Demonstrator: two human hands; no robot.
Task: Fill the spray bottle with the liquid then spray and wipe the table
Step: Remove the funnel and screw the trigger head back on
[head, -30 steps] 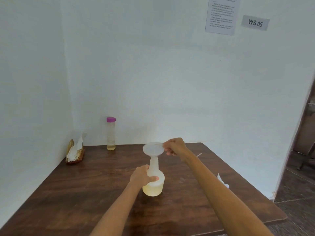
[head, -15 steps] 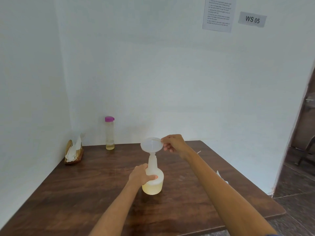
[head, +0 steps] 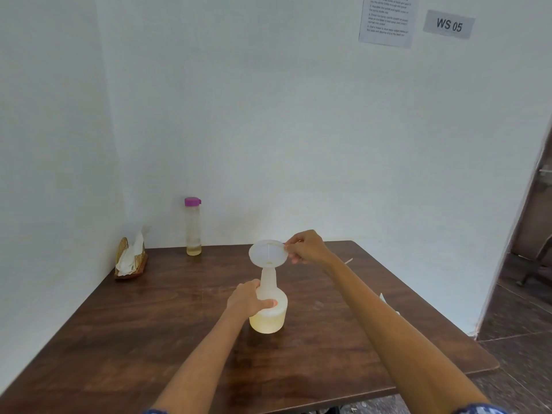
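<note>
Upright, spray bottle (head: 270,309) in left hand (head: 249,300)

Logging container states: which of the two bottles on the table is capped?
The tall clear bottle by the back wall, shut with a purple cap. The squat spray bottle in the left hand is uncapped, a funnel in its neck.

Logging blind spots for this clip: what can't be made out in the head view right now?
- Printed sheet on the wall: cut off by the top edge, text too small to read.
- White item at the table's right side: mostly hidden by the right forearm.
- Spray bottle left side: covered by the left hand.
- Funnel spout: inside the bottle neck.
</note>
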